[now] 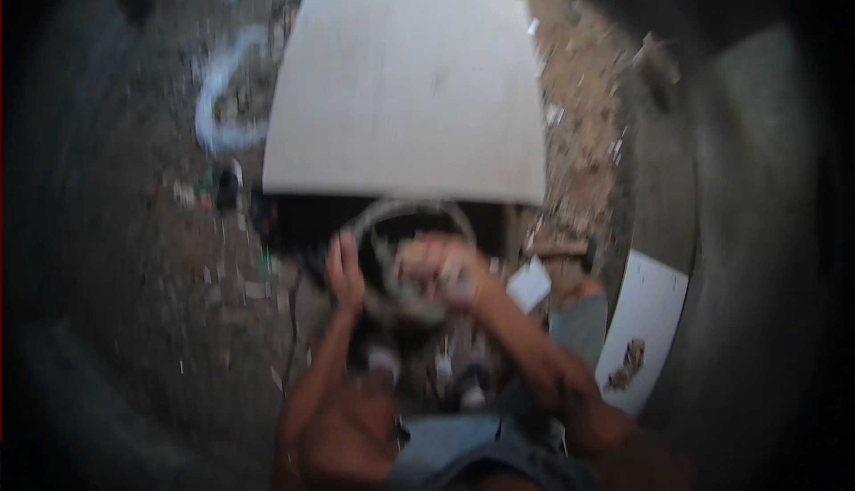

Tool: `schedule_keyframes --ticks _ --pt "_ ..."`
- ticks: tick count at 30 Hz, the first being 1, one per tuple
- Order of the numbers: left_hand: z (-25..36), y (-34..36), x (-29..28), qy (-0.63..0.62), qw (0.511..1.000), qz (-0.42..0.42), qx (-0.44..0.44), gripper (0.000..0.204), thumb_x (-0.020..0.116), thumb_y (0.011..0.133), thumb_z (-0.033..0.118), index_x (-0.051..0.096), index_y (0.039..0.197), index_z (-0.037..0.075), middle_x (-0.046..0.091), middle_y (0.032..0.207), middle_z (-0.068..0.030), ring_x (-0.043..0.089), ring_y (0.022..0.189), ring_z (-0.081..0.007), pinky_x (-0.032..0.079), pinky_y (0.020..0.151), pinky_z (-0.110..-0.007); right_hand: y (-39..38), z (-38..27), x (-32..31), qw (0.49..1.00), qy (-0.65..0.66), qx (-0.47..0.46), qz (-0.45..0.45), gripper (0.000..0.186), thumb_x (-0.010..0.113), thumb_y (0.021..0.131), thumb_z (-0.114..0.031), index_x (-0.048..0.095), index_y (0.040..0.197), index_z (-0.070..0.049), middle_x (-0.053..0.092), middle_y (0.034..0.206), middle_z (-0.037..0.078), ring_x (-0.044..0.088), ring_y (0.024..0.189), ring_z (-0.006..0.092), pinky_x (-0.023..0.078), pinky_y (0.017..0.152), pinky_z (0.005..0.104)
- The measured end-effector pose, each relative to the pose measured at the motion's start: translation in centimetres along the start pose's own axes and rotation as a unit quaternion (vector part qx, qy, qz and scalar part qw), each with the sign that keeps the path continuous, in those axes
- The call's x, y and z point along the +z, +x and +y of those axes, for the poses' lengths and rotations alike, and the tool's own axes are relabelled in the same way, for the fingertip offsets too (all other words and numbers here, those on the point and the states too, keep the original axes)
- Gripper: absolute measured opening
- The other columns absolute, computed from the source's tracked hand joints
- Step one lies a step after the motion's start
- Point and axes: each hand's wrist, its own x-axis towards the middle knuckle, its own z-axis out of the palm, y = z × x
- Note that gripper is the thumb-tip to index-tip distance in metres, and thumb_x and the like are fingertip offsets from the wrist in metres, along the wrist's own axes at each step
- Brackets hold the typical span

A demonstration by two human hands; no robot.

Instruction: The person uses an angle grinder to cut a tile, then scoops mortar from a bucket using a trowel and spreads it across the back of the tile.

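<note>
A round bucket-like container [463,219] with a pale rim and dark inside stands in front of me. My left hand [346,273] is at its left side, fingers straight and pointing up beside the rim; blur hides whether it presses on it. Over the container's mouth my right hand [436,264] has its fingers curled, with the palm hidden. Something pale shows by these fingers, too smeared to name. Just beyond the container is a large pale flat board [401,90], its near edge above a dark hollow.
To the right lies a white panel [655,295] with brown clumps [628,366] on it. A small white piece [529,284] and a wooden stick-like thing with a dark end [561,248] lie nearer. Scraps litter the ground, and a curved white mark [214,99] is at left.
</note>
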Motion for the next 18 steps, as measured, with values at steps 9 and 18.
schedule_keyframes --ticks 9,18 --pt "0.0 1.1 -0.5 -0.146 0.984 -0.097 -0.034 0.054 0.038 0.105 0.045 0.057 0.126 -0.001 0.061 0.119 -0.0078 0.052 0.111 -0.0149 0.037 0.101 -0.029 -11.4 3.0 -0.5 0.958 -0.056 0.176 0.22 0.04 0.052 0.101 -0.036 0.051 0.114 0.002 0.054 0.079 0.005 0.047 0.05 0.0076 0.038 0.036 0.02" --pt "1.4 0.9 0.4 -0.137 0.983 -0.122 0.009 0.06 0.041 0.103 0.052 0.062 0.116 -0.002 0.065 0.098 -0.0057 0.054 0.092 -0.013 0.045 0.085 -0.029 -7.5 -4.2 4.8 0.512 -0.79 0.16 0.296 0.039 0.06 0.095 -0.038 0.065 0.08 -0.002 0.062 0.066 0.008 0.057 0.051 0.0133 0.046 0.043 0.0295"
